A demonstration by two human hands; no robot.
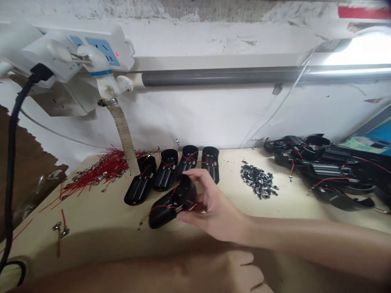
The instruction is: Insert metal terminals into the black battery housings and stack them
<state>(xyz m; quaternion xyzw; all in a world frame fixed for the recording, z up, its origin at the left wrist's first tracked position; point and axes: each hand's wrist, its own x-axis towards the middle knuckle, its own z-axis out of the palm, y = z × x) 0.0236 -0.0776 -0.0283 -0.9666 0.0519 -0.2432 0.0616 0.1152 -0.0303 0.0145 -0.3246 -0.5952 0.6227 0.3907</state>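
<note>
My right hand [214, 207] reaches in from the right and is closed around a black plastic housing [171, 201] that carries a red wire; it holds the housing tilted just above the wooden table [100, 228]. Right behind it several like black housings [165, 175] lie side by side in a row, each with red wires. My left hand [241, 276] lies blurred along the bottom edge near the table's front, fingers stretched flat and holding nothing that I can see.
A heap of red wires [104, 167] lies at the back left. Small metal pieces [258, 181] form a pile right of the row. More wired black housings [330, 171] are heaped at the far right. A power strip [91, 53] and a flexible lamp neck [122, 130] hang above; a black cable [10, 162] drops at the left.
</note>
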